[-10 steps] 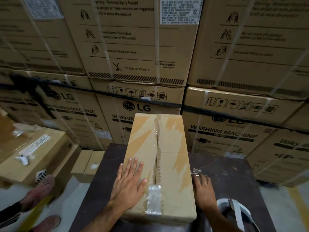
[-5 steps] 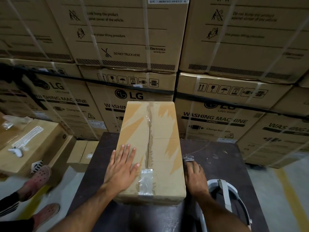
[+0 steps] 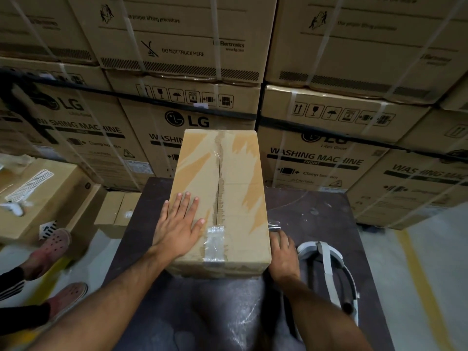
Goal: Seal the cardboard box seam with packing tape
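Note:
A long cardboard box [image 3: 238, 178] lies lengthwise on a dark table [image 3: 326, 214]. Its centre seam [image 3: 217, 178] runs away from me, edged with torn old tape marks. A short crinkled piece of clear tape [image 3: 214, 243] covers the seam's near end. My left hand [image 3: 178, 229] lies flat on the box top, left of the seam, fingers spread. My right hand [image 3: 283, 254] rests against the box's right side, low by the near corner. A small strip of clear tape [image 3: 274, 224] sticks up from its fingertips.
Strapped washing-machine cartons [image 3: 316, 158] form a wall just behind the table. A white headset-like device [image 3: 329, 269] lies on the table right of my right hand. At the left are smaller cartons [image 3: 48, 196] and another person's feet in pink clogs [image 3: 54, 247].
My right hand has slid back toward me along the box's right side, carrying the tape strip. My left hand stays flat on the box top.

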Motion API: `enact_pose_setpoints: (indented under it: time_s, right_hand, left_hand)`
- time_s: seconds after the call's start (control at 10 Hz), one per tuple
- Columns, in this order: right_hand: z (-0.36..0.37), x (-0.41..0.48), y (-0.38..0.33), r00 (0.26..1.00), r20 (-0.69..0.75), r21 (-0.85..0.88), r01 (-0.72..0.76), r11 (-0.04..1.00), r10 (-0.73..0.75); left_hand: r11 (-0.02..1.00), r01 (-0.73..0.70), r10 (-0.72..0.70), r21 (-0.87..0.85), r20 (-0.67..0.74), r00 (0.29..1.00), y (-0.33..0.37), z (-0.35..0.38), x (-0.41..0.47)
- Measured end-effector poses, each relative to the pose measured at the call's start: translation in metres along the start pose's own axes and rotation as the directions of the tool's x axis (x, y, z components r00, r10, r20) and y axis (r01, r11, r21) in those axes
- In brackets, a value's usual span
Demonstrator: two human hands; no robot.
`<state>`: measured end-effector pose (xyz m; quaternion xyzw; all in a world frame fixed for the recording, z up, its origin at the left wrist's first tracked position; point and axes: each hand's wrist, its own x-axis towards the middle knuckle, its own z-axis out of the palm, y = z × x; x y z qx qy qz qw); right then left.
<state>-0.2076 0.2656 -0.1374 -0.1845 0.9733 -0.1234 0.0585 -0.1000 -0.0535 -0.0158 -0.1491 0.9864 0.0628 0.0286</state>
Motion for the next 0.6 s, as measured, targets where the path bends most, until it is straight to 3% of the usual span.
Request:
enact_pose_setpoints:
  time_s: [0.1, 0.3, 0.4, 0.5, 0.6]
  right_hand:
    - [0.009, 0.005, 0.009, 0.999, -0.024, -0.06, 0.038, 0.997, -0.039]
    - [-0.008, -0.002, 0.0, 0.993, 0.118, -0.043, -0.018, 0.999, 0.023]
    - [-0.045, -0.003, -0.005, 0.998, 0.048, -0.004, -0.027, 1.0, 0.027]
    - [-0.087, 0.019, -0.018, 0.976, -0.196, 0.158, -0.059, 0.986, 0.09]
    - [-0.141, 0.06, -0.044, 0.942, -0.334, 0.164, 0.019, 0.986, 0.038]
  left_hand:
    - [1.0, 0.008, -0.008, 0.01, 0.021, 1.0, 0.001, -0.001, 0.0]
    - [1.0, 0.0, -0.001, 0.008, 0.038, 0.999, 0.003, -0.006, -0.001]
    - [1.0, -0.006, 0.006, -0.004, 0.044, 0.999, 0.003, -0.01, -0.002]
    - [1.0, -0.006, 0.006, 0.005, 0.077, 0.997, 0.004, -0.013, -0.002]
    - [0.999, -0.019, 0.026, -0.05, 0.148, 0.989, 0.003, -0.023, -0.001]
